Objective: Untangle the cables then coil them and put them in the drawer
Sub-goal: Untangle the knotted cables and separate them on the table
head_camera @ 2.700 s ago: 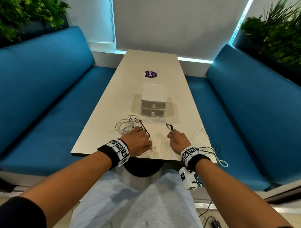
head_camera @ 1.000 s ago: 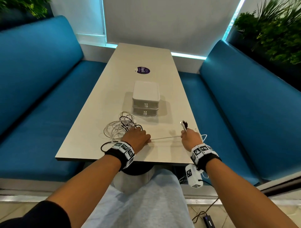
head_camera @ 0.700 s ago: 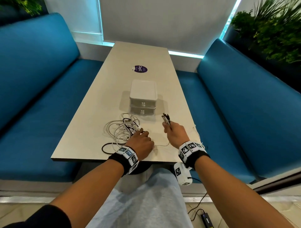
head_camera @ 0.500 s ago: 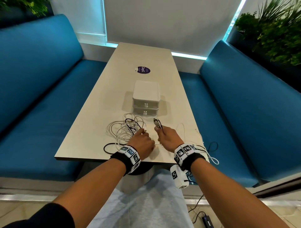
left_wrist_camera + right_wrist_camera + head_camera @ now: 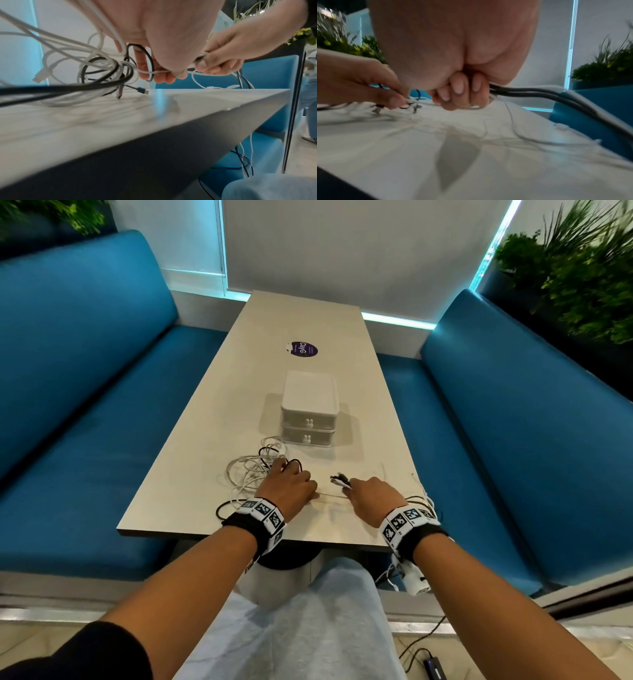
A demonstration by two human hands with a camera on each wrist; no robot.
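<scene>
A tangle of white and black cables [image 5: 255, 470] [image 5: 96, 70] lies on the table near its front edge. My left hand [image 5: 289, 487] [image 5: 164, 75] sits at the tangle's right side and pinches a white cable [image 5: 150, 72] between thumb and fingers. My right hand [image 5: 370, 494] [image 5: 462, 97] grips a bundle of cable ends, whose plugs [image 5: 339, 479] stick out past the knuckles. Black and white cables [image 5: 547, 93] trail from this fist over the table's right edge. A white cable runs between both hands. The white two-drawer box [image 5: 310, 409] stands behind, both drawers closed.
The pale table [image 5: 212, 440] runs between two blue benches [image 5: 85, 405] [image 5: 513, 422]. A purple sticker [image 5: 303, 349] lies beyond the box. Plants [image 5: 582, 268] stand at the back corners. A black adapter [image 5: 433, 669] with its cord lies on the floor.
My right hand had stretched the white cable to the right, then came back close to my left hand with the plug bundle. The left hand stayed at the tangle.
</scene>
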